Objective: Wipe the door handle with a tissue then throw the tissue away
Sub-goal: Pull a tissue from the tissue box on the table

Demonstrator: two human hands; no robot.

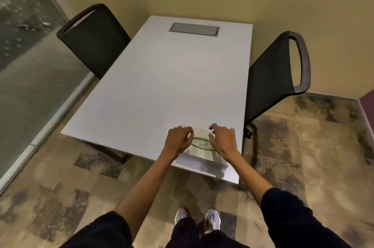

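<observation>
A pale tissue box with a green oval opening on top lies at the near edge of the white table. My left hand hovers at the box's left side, fingers curled and apart, holding nothing. At the box's right side my right hand does the same, its fingers spread and bent over the top. No loose tissue shows. No door handle is in view.
Two black mesh chairs stand at the table, one at the far left and one at the right. A grey cable hatch sits at the table's far end. A glass wall runs along the left. My shoes stand on patterned carpet.
</observation>
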